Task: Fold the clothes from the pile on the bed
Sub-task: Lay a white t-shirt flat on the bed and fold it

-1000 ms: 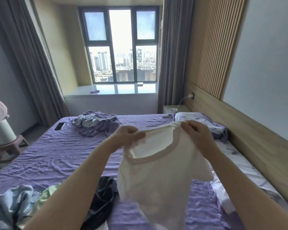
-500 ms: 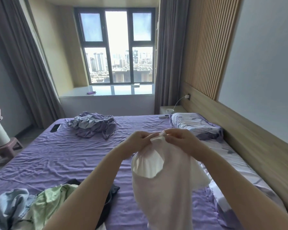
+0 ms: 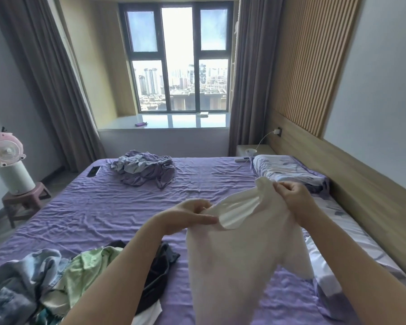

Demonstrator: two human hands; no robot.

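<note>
White garment [image 3: 239, 254] hangs between left hand [image 3: 190, 215] and right hand [image 3: 293, 198], pinched.

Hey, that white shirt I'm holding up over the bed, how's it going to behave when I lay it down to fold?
Probably floppy: the white shirt hangs limp below where the left hand and right hand pinch it. Likely light, since fingertip pinches carry it. It seems thin, so it may bunch and wrinkle on the creased purple sheet.
</note>
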